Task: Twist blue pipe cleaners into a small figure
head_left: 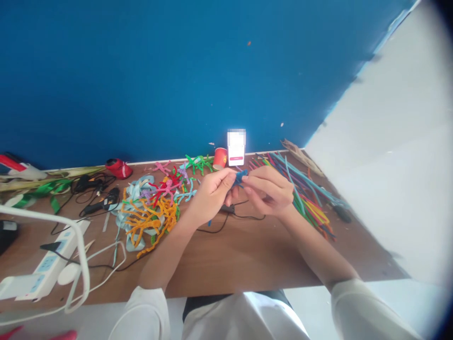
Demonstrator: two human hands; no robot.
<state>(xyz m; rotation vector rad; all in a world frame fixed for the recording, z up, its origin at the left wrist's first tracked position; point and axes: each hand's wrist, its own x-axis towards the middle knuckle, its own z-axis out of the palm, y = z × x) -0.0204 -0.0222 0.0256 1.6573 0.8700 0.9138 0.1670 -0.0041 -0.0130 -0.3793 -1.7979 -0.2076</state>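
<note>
Between my two hands, above the middle of the table, is a blue pipe cleaner (241, 176) bent into a small bunched shape. My left hand (216, 190) pinches its left side between thumb and fingers. From the right, my right hand (269, 190) grips the other side with closed fingertips. A short blue end hangs below my left hand. Left of my hands lie twisted pipe-cleaner figures in orange (153, 222), red, pink, purple and green. To the right is a spread bundle of straight pipe cleaners (300, 184) in several colours.
A lit phone (236, 147) stands against the blue wall beside a red paper cup (220, 158). On the left are a white power strip (53, 264), a white curved tube (83, 255), black cables, a glue gun (101, 203) and green ribbon (49, 189). A black cable (215, 231) runs beneath my hands.
</note>
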